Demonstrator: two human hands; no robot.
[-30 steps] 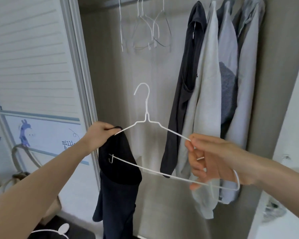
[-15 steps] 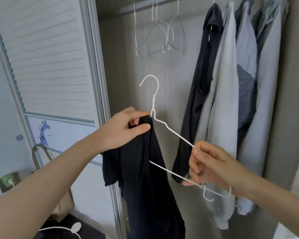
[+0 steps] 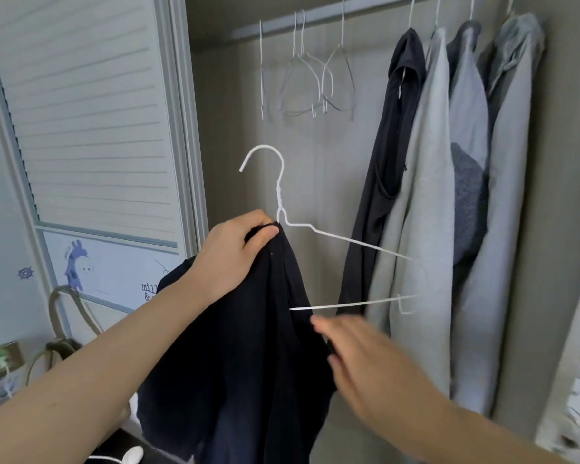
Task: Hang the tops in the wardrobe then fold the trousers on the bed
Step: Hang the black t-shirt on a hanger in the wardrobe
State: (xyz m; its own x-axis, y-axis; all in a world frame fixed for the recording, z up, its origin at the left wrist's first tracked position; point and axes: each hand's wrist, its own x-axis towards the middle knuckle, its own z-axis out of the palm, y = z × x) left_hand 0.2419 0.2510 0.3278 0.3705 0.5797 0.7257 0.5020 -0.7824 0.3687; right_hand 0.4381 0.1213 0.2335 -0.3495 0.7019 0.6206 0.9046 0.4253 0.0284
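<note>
My left hand [image 3: 230, 254] grips the dark navy top [image 3: 248, 356] bunched at the neck of a white wire hanger [image 3: 332, 239], holding both up in front of the open wardrobe. The top drapes over the hanger's left half and hangs down; the right arm and bottom bar of the hanger stay bare. My right hand [image 3: 355, 356] is blurred, below the hanger's bottom bar, at the right edge of the dark top with fingers extended. It is off the hanger.
The wardrobe rail [image 3: 332, 11] carries several empty wire hangers [image 3: 308, 82] in the middle and several hung tops [image 3: 449, 162], black and grey, on the right. A louvred sliding door [image 3: 91, 122] stands left. A bag with handles [image 3: 61, 316] sits at lower left.
My right hand has let go of the hanger's right end and dropped down-left to the dark top. The hanger's right side has swung up toward level. My left hand keeps its grip.
</note>
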